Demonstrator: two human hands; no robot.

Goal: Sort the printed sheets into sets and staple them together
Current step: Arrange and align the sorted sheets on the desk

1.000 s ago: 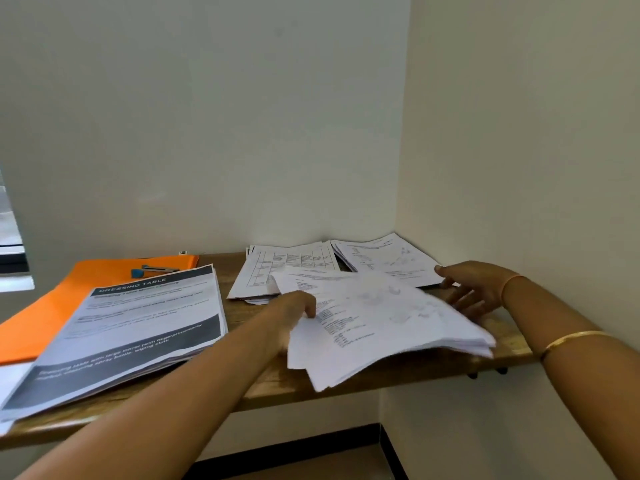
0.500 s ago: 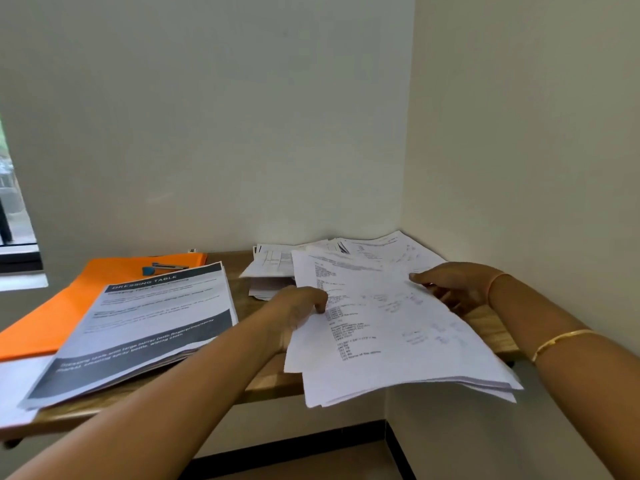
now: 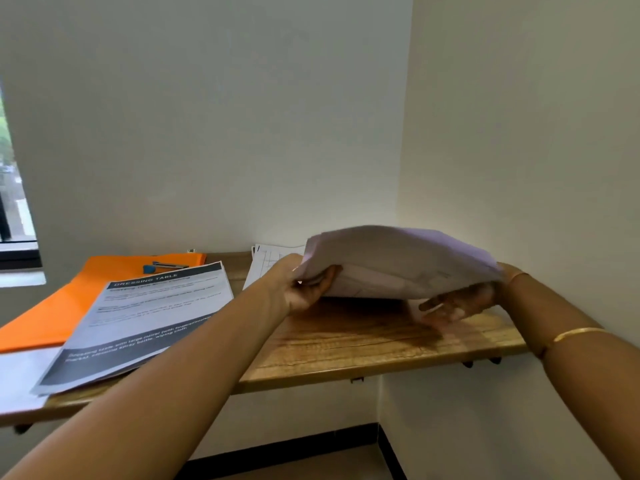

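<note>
Blurred stack of sheets (image 3: 398, 261) hides the right thumb; left hand (image 3: 304, 289) grips its edge, right hand (image 3: 460, 303) lies straight-fingered underneath.

Illumination is soft, even daylight, with the window (image 3: 15, 202) at the left edge overexposed and the walls (image 3: 207, 116) pale and flat. A dark shadow lies on the worktop (image 3: 346, 344) directly beneath the raised stack of sheets (image 3: 398, 261), with a fainter one under the right hand (image 3: 457, 303). Motion blur smears the stack's print and the right hand's fingers (image 3: 437, 305), the left hand (image 3: 298, 289) reads sharper, and wide-angle distortion bows the worktop's front edge and stretches the forearms (image 3: 173, 393) toward the lower corners.
</note>
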